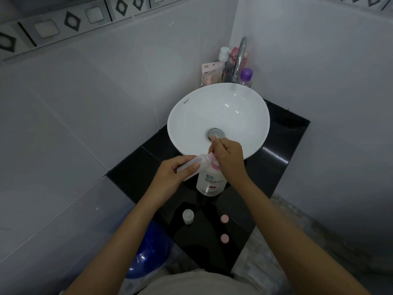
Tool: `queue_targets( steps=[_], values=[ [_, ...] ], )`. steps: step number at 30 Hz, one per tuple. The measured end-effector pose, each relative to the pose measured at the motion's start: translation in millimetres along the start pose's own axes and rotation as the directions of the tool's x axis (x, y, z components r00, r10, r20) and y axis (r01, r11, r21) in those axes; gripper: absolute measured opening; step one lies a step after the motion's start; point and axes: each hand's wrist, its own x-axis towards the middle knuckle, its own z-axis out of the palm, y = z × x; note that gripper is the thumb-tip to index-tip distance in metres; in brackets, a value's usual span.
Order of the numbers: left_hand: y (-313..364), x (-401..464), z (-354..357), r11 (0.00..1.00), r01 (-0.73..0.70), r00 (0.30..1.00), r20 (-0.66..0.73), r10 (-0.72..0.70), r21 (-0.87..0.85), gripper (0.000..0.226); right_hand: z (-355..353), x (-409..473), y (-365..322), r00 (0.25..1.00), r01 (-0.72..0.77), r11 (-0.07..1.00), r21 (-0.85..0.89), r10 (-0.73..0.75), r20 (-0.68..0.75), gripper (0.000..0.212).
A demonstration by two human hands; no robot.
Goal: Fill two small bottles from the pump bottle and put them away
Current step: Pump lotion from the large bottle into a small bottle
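Observation:
A white pump bottle (pixel 211 184) with a pink collar stands on the black counter (pixel 274 150) in front of the sink. My right hand (pixel 228 155) rests on its pump head, which is hidden under the hand. My left hand (pixel 175 174) holds a small clear bottle (pixel 196 163) tilted sideways, its open mouth at the pump's nozzle. A second small bottle (pixel 188 216) stands upright nearer to me on the counter. Two pink caps (pixel 224 218) (pixel 224 238) lie to its right.
A white round basin (pixel 191 116) with a metal drain sits on the counter. Behind it are a curved tap (pixel 240 58), a purple-capped bottle (pixel 246 77) and several toiletry packs. A blue bucket (pixel 148 252) stands on the floor at lower left. Tiled walls close in on both sides.

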Motion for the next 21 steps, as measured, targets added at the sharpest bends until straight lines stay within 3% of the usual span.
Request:
queue_targets(
  steps=[10, 15, 21],
  values=[
    [-6.3, -0.2, 1.5, 0.999, 0.031, 0.999, 0.012, -0.031, 0.018, 0.023, -0.2, -3.3, 5.1, 0.998, -0.022, 0.997, -0.073, 0.026, 0.051, 0.042],
    [0.3, 0.6, -0.8, 1.0, 0.007, 1.0, 0.015, -0.007, -0.003, 0.037, -2.8, 2.3, -0.3, 0.998, -0.032, 0.998, -0.063, 0.035, 0.05, 0.043],
    [-6.3, 0.8, 2.0, 0.999, 0.036, 0.999, 0.01, -0.036, 0.002, 0.022, 2.0, -3.7, 12.3, 0.998, -0.057, 0.998, -0.039, 0.058, 0.038, 0.045]
  ],
)
